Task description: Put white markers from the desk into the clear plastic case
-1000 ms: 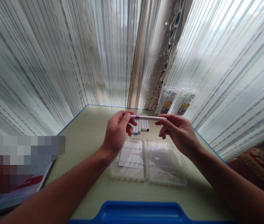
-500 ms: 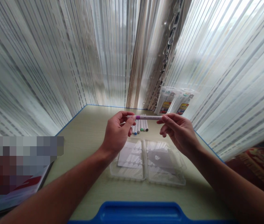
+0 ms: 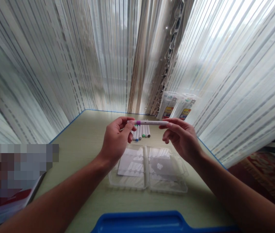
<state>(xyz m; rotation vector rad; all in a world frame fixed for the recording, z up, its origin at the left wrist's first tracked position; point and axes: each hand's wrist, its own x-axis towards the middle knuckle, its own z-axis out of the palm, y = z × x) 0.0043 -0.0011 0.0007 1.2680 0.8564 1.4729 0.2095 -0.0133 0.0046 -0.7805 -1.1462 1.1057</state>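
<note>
- Both hands pinch one slim white pen [image 3: 150, 123] by its ends: the left hand [image 3: 116, 140] pinches the left end between thumb and forefinger, the right hand [image 3: 179, 137] pinches the right end with its fingertips.
- Smooth, round plastic barrel, straight and thin, with a narrow purple band near the left hand.
- Its long axis runs level, left to right across the view, held in the air above the table [image 3: 88, 136]; I cannot tell which end is the tip.
- Below it lies an open clear plastic case [image 3: 149, 168], glossy, two shallow ribbed halves side by side.
- Beyond it, a short row of white pens [image 3: 141, 131] with coloured ends lies on the pale matte tabletop, pointing away.
- Two upright packets [image 3: 176, 106] lean against the striped sheer curtain [image 3: 54, 64].
</note>
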